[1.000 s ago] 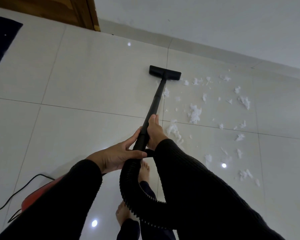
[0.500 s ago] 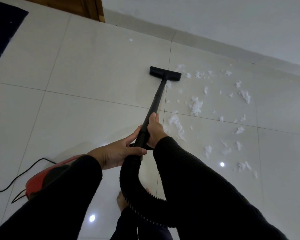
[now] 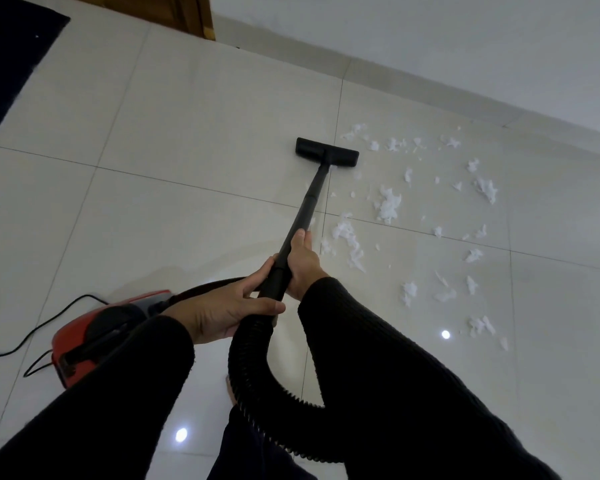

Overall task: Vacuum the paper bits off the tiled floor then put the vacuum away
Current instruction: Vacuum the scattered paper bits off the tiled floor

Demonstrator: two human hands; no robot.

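A black vacuum wand (image 3: 309, 199) slants up from my hands to a flat black floor head (image 3: 327, 152) resting on the pale tiled floor (image 3: 187, 133). My right hand (image 3: 302, 263) grips the wand higher up; my left hand (image 3: 227, 311) holds it lower, where the ribbed black hose (image 3: 257, 379) joins. White paper bits (image 3: 388, 204) lie scattered to the right of the head and wand, several more near the wall skirting. The red vacuum body (image 3: 94, 332) sits on the floor at my lower left, partly hidden by my left sleeve.
A black power cord (image 3: 32, 337) runs left from the vacuum body. A dark mat (image 3: 4, 64) lies at the upper left, a wooden door frame (image 3: 201, 19) at the top. The white wall (image 3: 430, 39) runs diagonally behind the paper bits. My bare foot (image 3: 230, 388) shows beside the hose.
The floor head has slid back toward me, uncovering paper bits beyond it near the wall. The red vacuum body has come further into view at the lower left.
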